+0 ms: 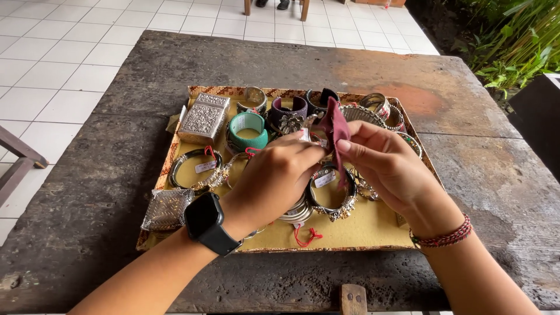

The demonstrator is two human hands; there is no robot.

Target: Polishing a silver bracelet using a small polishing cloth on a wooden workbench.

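The right hand [385, 163] pinches a small dark red cloth [337, 129] between thumb and fingertips, the fingers closed together on its lower edge so that the cloth stands up above the knuckles. The left hand [277, 178] meets it from the other side, its fingers curled in and pressed against the same cloth and something small behind it; what that piece is cannot be told, since the fingers cover it. A white price tag [305, 134] shows just above the left fingertips. The left wrist wears a black watch [205, 220], and the right wrist a red braided bracelet [444, 238].

Both hands hover over a flat yellow tray [361, 228] with a woven patterned rim, which rests on a worn dark wooden table [478, 181]. In the tray lie many bangles: a turquoise bangle [247, 132] near the back, a purple bangle [286, 111] beside it, a dark bangle with a red string and tag [195, 166] at the left, and a silver-trimmed bangle [329, 198] right under the hands. An embossed silver box [204, 116] stands at the back left corner, and a silver mesh piece [166, 209] lies on the front left edge. A loose red string [306, 236] lies on the tray floor, just below the left hand.

The cloth is held above the middle of the tray, between the two hands, clear of the bangles beneath.
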